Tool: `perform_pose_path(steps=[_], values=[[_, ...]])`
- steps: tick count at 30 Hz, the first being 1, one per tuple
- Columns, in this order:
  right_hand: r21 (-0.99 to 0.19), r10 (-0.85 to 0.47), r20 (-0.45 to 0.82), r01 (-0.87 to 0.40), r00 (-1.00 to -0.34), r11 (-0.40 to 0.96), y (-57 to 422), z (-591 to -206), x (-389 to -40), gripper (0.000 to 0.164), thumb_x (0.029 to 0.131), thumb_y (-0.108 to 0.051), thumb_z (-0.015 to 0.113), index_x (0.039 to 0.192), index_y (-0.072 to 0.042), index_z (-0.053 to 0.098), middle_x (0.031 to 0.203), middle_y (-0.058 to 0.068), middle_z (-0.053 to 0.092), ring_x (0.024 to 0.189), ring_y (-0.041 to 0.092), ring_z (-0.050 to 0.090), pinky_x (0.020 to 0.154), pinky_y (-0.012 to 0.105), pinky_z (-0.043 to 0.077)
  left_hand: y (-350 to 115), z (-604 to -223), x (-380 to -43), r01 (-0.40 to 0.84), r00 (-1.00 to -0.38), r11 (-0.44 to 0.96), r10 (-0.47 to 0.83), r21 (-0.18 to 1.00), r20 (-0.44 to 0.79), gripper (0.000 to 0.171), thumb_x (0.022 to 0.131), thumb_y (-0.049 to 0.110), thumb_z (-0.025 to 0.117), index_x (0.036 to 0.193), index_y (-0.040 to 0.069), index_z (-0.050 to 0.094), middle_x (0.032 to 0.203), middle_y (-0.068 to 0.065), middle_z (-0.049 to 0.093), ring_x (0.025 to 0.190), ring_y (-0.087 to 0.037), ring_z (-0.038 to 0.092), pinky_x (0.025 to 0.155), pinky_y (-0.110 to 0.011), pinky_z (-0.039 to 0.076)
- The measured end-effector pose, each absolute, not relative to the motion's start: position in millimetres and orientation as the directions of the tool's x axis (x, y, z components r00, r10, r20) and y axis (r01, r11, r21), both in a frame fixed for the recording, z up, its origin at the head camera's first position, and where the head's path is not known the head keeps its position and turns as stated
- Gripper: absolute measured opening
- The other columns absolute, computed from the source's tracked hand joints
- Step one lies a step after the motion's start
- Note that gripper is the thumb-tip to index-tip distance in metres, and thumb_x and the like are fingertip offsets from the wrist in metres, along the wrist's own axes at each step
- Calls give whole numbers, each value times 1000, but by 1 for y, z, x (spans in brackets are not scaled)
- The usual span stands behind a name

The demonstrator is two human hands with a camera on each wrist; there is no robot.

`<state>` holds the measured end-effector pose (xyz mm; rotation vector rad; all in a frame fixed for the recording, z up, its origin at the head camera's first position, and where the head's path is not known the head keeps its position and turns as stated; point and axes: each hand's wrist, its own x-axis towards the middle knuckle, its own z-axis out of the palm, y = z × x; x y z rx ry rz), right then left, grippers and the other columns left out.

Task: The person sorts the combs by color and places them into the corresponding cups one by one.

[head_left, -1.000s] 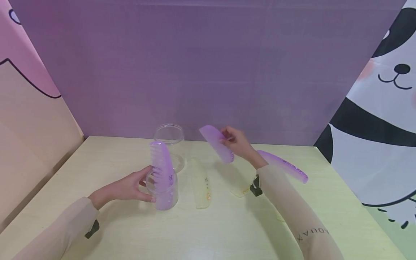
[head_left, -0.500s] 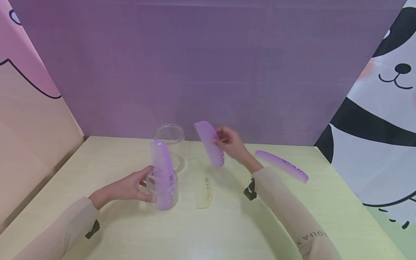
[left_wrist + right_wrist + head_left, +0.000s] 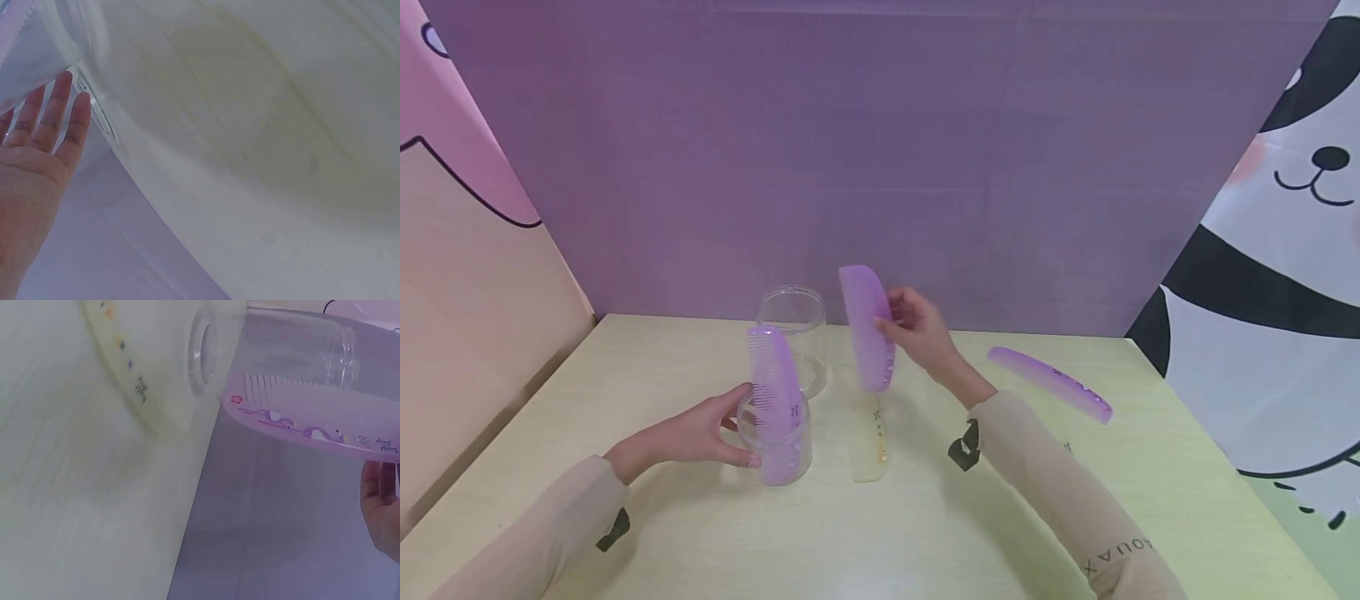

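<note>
My left hand (image 3: 703,429) holds a clear plastic cup (image 3: 806,446) from its left side, thumb at the near side. A purple comb (image 3: 775,367) stands in that cup, leaning slightly, its upper part above the rim. In the left wrist view, the fingers (image 3: 53,112) lie along the clear wall. My right hand (image 3: 922,332) pinches a second purple comb (image 3: 863,329) by its printed spine edge, raised and nearly upright above the table. Crane-like drawings decorate this comb (image 3: 312,425) in the right wrist view.
Behind the cup stands another clear container (image 3: 814,346). A pale yellow translucent comb (image 3: 867,454) lies mid-table, and another purple comb (image 3: 1048,383) lies to the right. Dark print shows beside my right sleeve (image 3: 1037,467). A purple backdrop (image 3: 880,167) rises behind the table.
My right hand has carried its purple comb to the left, and the comb has turned from slanted to nearly upright. The left hand, the cup and its comb have stayed put.
</note>
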<state>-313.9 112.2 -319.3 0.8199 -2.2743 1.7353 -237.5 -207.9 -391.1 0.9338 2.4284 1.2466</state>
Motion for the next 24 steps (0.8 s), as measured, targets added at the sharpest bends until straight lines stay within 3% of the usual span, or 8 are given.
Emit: perform_pose_path(steps=[7,14,24], values=[[-863,-308,472,-504,-826,28,99,-311,-305,22,82,4,60,101,8,49,102,22,59,88,13,59,79,28,52,-208,-391,-237,422,-761,424,646,802,60,87,72,27,78,140,16,24,132,-6,47,113,-29,52,90,-44,43],[-862,-311,495,-503,-811,-59,86,-302,-300,23,83,5,60,102,8,48,91,2,60,85,13,58,76,25,51,-208,-390,-237,425,-762,431,645,796,58,90,72,29,78,141,17,22,132,-5,47,113,-28,52,90,-44,44],[-867,-310,498,-457,-810,-199,71,-287,-289,22,83,8,58,102,6,48,88,0,61,82,13,57,73,23,50,-208,-390,-237,424,-760,428,647,798,58,90,71,29,78,141,17,23,132,-5,47,113,-28,52,90,-44,44]])
